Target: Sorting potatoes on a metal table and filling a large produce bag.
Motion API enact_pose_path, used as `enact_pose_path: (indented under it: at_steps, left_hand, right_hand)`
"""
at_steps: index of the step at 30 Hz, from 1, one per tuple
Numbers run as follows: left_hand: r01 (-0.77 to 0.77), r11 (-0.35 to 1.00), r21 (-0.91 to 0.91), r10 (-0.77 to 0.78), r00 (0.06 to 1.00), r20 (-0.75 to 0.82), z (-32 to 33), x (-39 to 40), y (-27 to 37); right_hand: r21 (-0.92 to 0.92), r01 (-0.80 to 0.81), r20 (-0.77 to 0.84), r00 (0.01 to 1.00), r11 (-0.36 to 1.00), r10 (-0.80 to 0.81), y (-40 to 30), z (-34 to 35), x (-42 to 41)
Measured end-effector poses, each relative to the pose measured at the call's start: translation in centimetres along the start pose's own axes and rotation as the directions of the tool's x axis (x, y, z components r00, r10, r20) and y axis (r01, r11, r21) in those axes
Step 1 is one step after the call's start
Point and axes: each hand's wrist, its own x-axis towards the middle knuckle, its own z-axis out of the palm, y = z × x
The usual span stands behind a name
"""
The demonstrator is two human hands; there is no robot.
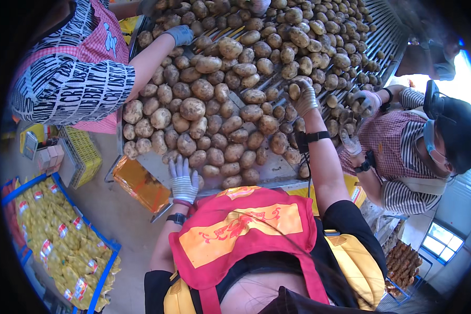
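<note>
Potatoes (202,89) with soil on their skins cover the metal sorting table (276,169) before me. My left hand (183,183), in a striped knit glove, rests at the table's near edge. Its fingers are slightly spread and touch the nearest potatoes, holding none. Reaching farther out, my right hand (305,96), also gloved, has its fingers curled around a small potato (294,92) over the bars of the roller bed (265,84). Part of that potato is covered by the glove.
A co-worker's gloved hand (181,35) touches potatoes at upper left. Another co-worker's gloved hands (352,143) are close on my right. An orange-lined container (139,182) hangs below the near-left edge. Filled yellow net bags (62,243) lie in a blue frame beside a yellow crate (87,157).
</note>
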Motion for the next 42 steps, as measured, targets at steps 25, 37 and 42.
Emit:
enact_pose_path:
  at_steps: [25, 37, 42]
  left_hand:
    - [-0.027, 0.999, 0.021, 0.028, 0.999, -0.042, -0.1, 0.1, 0.1]
    - [-0.053, 0.998, 0.036, 0.055, 0.996, -0.076, 0.0, 0.2, 0.2]
    - [-0.064, 0.996, 0.061, 0.069, 0.995, -0.076, 0.1, 0.2, 0.2]
  right_hand:
    - [0.151, -0.185, 0.434, 0.895, 0.971, 0.103, 0.8, -5.1, -8.4]
    - [-0.699, 0.343, 0.104, 0.917, -0.627, 0.386, 1.3, 3.0, 0.1]
    - [-0.878, 0.268, -0.061, 0.759, -0.397, 0.648, 2.3, 0.7, 1.8]
